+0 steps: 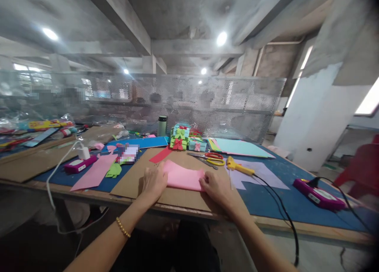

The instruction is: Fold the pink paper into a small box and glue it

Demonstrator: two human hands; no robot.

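Pink sheet (185,176) pinched by left grip (155,182), right grip (217,186) near worktop (266,205) front edge; could be creased crooked by uneven pull.

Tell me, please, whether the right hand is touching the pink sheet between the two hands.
Touching: the head view shows the right hand with its curled fingers against the right edge of the pink sheet, with no gap between them.

A craft workshop under bare concrete beams (126,19), where scissors (207,156), a yellow glue gun (241,168) and colored sheets (242,147) crowd a blue worktable (266,203).
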